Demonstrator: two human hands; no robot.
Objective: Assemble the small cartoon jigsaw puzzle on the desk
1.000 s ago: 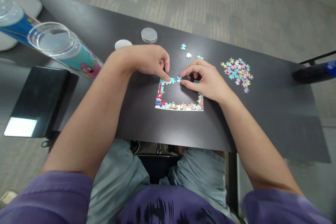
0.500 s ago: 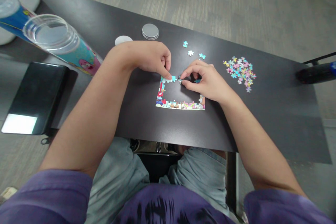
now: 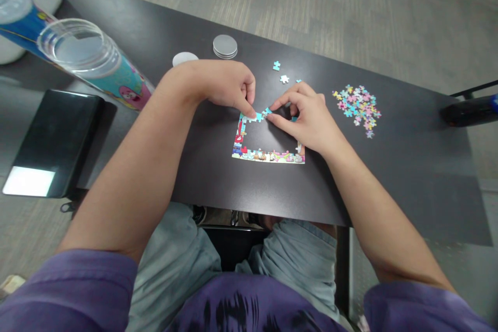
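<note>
The puzzle piece (image 3: 267, 111) has tilted nearer the puzzle border (image 3: 268, 156) on the desk (image 3: 225, 187); the right hand (image 3: 305, 112) pinches it, while the left hand (image 3: 235, 85), curled, grip unclear, thumbs the border, seemingly steadying it.

Had the jigsaw border (image 3: 268, 156) on the table (image 3: 233, 187), with the left hand (image 3: 233, 85) at its far edge and the right hand (image 3: 307, 114) over its far right corner. Had stray pieces (image 3: 284, 79) behind it, the loose-piece pile (image 3: 357, 105) well to its right, stacked discs (image 3: 224, 45) behind the left hand, canisters (image 3: 120, 85) farther left, a flat slab (image 3: 52, 135) before them.
</note>
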